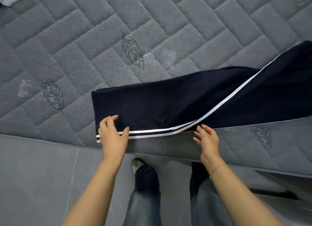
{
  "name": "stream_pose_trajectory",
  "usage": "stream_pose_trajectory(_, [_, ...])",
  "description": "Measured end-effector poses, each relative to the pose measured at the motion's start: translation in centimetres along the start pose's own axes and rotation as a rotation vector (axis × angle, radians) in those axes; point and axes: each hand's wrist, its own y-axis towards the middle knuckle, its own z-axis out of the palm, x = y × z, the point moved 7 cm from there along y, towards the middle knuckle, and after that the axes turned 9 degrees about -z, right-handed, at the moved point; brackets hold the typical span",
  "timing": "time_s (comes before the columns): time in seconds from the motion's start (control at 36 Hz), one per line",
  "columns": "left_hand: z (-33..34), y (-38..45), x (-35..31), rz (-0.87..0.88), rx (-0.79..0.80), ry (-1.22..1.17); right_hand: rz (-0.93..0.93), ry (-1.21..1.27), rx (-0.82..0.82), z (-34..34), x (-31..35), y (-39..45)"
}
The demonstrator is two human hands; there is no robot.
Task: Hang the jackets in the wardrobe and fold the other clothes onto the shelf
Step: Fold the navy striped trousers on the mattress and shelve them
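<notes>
Dark trousers (177, 105) with white stripes lying along the near edge of the grey bed (84, 48). Left hand (113, 136) spread flat on the hem end; right hand (206, 138) relaxed, fingers touching the striped edge.

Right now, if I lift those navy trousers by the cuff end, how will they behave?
The navy trousers will probably flop and drape: the cloth already bends and twists where it runs off to the right. They look light, a soft knit lying flat. On the quilted mattress they would likely drag rather than slide, so lifting with the left hand and right hand seems wiser.
</notes>
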Motion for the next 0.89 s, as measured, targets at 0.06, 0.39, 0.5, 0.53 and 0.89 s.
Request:
stream_pose_trajectory(0.06, [2.5, -1.3, -2.9, 0.037, 0.11, -0.062, -0.007, 0.023, 0.003, -2.5, 1.4, 1.6])
stream_pose_trajectory(0.39, [21.8, -9.8, -30.4, 0.199, 0.475, -0.257, -0.204, -0.046, -0.063, -21.6, 14.1, 16.7])
stream_pose_trajectory(0.5, [27.5, -10.7, -39.5, 0.259, 0.497, -0.223, -0.251, -0.103, -0.252, -27.7, 16.4, 21.9])
stream_pose_trajectory(0.53, [29.0, -10.6, -41.4, 0.27, 0.495, -0.197, -0.251, -0.115, -0.326, -29.2, 16.8, 22.9])
stream_pose_trajectory(0.89, [42.0, -10.8, -52.0, 0.011, 0.793, -0.181, -0.055, 0.304, -0.174, -35.5, 17.0, 31.7])
